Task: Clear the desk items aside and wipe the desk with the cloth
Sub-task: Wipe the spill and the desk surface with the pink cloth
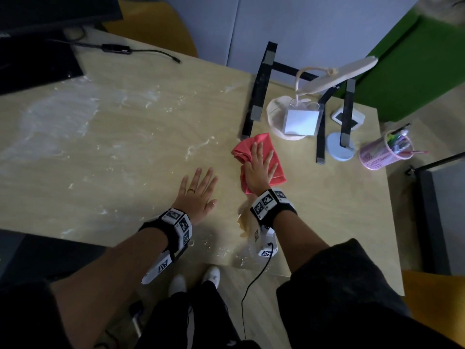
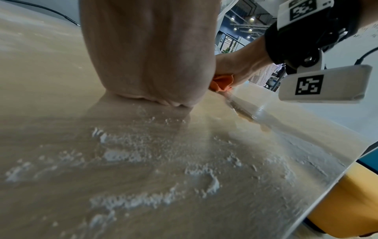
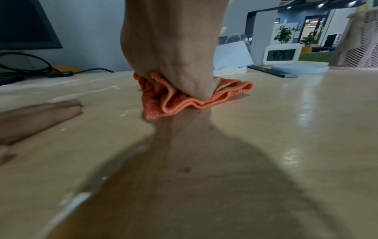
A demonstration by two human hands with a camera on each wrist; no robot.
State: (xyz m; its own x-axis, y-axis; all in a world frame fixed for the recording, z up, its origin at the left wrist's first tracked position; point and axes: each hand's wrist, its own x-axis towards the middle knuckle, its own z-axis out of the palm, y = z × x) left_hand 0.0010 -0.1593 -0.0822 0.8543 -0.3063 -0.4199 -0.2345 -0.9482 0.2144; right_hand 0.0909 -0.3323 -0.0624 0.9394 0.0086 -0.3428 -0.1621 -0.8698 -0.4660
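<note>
A crumpled coral-red cloth (image 1: 261, 149) (image 3: 184, 101) lies on the light wooden desk (image 1: 125, 137), just in front of the black stand. My right hand (image 1: 260, 170) (image 3: 174, 61) presses flat on the cloth with straight, spread fingers. To its left my left hand (image 1: 197, 192) (image 2: 147, 53) lies flat on the bare desk, fingers straight, holding nothing. White powder (image 1: 63, 122) (image 2: 132, 155) streaks the left and near parts of the desk. The desk to the right of the cloth looks shiny and free of powder.
Gathered at the right back stand a black laptop stand (image 1: 259, 89), a beige desk lamp (image 1: 337, 76), a white note holder (image 1: 300, 122), a digital clock (image 1: 348, 118) (image 3: 281, 55), a blue disc (image 1: 339, 149) and a pink mesh pen cup (image 1: 385, 152). A monitor (image 1: 37, 46) and cable (image 1: 141, 50) sit far left.
</note>
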